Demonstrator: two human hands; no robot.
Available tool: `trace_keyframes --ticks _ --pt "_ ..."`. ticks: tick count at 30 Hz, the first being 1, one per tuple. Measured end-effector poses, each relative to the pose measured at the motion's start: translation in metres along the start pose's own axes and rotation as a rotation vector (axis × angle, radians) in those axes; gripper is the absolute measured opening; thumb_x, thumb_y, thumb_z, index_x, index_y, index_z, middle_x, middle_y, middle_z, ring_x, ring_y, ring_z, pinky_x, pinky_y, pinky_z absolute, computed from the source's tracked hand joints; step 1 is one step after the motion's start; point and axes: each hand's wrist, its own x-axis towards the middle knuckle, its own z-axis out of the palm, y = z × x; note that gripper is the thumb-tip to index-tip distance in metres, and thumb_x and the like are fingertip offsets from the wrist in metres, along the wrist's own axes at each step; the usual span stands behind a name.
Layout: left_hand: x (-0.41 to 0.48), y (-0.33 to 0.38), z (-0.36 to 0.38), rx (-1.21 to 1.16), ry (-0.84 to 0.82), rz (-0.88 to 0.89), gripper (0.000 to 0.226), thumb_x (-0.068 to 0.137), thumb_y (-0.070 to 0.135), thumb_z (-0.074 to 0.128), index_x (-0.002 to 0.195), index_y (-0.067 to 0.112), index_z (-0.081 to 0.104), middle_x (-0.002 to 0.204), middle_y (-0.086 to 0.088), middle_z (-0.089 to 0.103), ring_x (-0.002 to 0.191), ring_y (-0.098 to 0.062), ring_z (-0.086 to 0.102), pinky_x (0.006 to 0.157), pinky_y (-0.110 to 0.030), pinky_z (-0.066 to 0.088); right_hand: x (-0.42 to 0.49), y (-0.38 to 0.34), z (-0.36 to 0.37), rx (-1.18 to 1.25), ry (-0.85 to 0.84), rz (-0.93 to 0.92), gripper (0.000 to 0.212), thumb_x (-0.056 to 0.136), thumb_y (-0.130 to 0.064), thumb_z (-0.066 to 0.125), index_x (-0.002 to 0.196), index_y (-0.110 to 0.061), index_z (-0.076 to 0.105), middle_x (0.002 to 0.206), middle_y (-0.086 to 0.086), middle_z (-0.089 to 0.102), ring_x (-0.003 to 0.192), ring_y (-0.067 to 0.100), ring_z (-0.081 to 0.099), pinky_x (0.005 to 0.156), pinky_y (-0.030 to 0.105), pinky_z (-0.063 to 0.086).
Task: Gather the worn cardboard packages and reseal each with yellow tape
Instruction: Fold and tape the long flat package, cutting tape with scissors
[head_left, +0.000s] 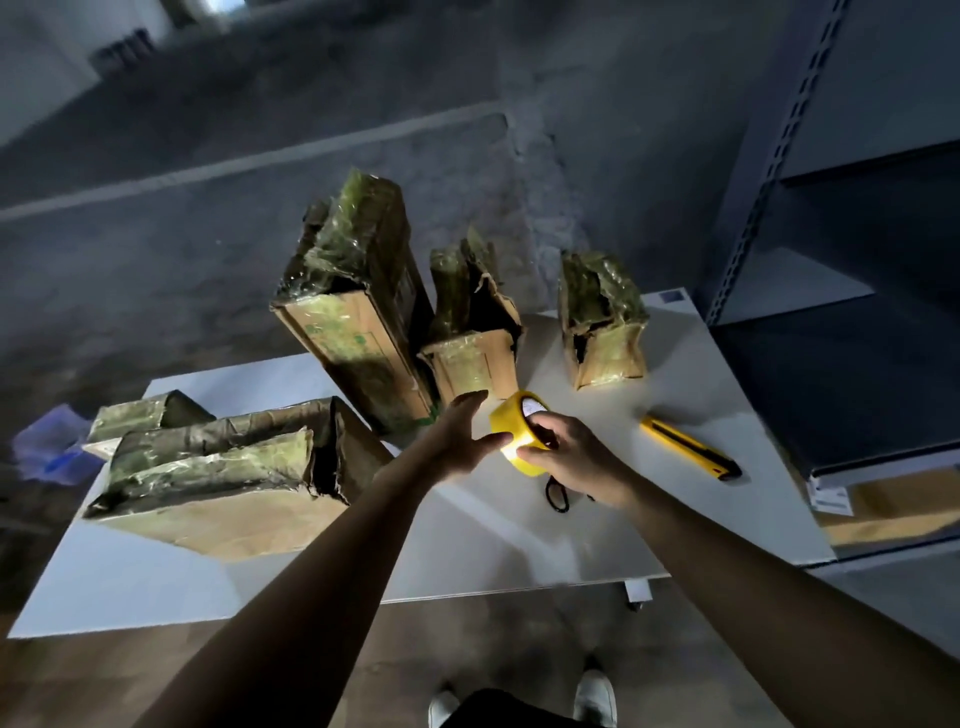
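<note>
Several worn cardboard packages wrapped in old tape are on the white table (467, 540). A tall package (353, 312) stands upright at the back, a shorter torn one (475, 332) beside it, and a small one (602, 322) to the right. A big flat package (228, 478) lies at the left, with a smaller one (145, 415) behind it. My right hand (571, 457) grips the yellow tape roll (517, 431) above the table. My left hand (462, 436) has straight fingers, and its thumb touches the roll's side.
A yellow utility knife (691, 452) lies on the table to the right of my hands. A black loop (557, 493) lies under my right wrist. Grey metal shelving (831, 260) stands at the right. A blue object (52, 447) is on the floor at the left.
</note>
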Motion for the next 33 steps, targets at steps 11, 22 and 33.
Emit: trace_keyframes --ticks 11,22,33 --pt "-0.047 -0.004 -0.004 -0.074 0.461 0.289 0.030 0.094 0.020 0.066 0.124 0.015 0.068 0.127 0.001 0.064 0.111 -0.005 0.058 0.092 -0.011 0.042 -0.010 -0.031 0.031 0.269 0.023 -0.065 0.025 0.075 -0.039 0.066 0.094 -0.022 0.068 0.079 -0.007 0.068 0.077 0.005 0.060 0.075 0.027 0.046" --pt "-0.101 -0.026 -0.020 -0.033 0.648 0.479 0.038 0.096 0.018 0.063 0.134 0.015 0.062 0.144 -0.003 0.054 0.124 -0.015 0.057 0.098 -0.023 0.049 -0.026 -0.096 0.068 0.441 0.238 -0.021 0.034 0.105 -0.033 0.043 0.099 -0.007 0.063 0.094 0.024 0.062 0.078 0.019 0.053 0.067 0.026 0.041" --pt "-0.140 -0.035 -0.062 -0.955 0.322 0.197 0.047 0.090 0.040 0.066 0.130 0.016 0.062 0.120 0.004 0.070 0.110 -0.009 0.066 0.098 -0.038 0.054 -0.063 -0.155 0.105 0.503 0.259 -0.036 0.014 0.100 -0.023 0.056 0.102 -0.026 0.069 0.098 -0.005 0.074 0.100 0.015 0.069 0.085 0.025 0.055"
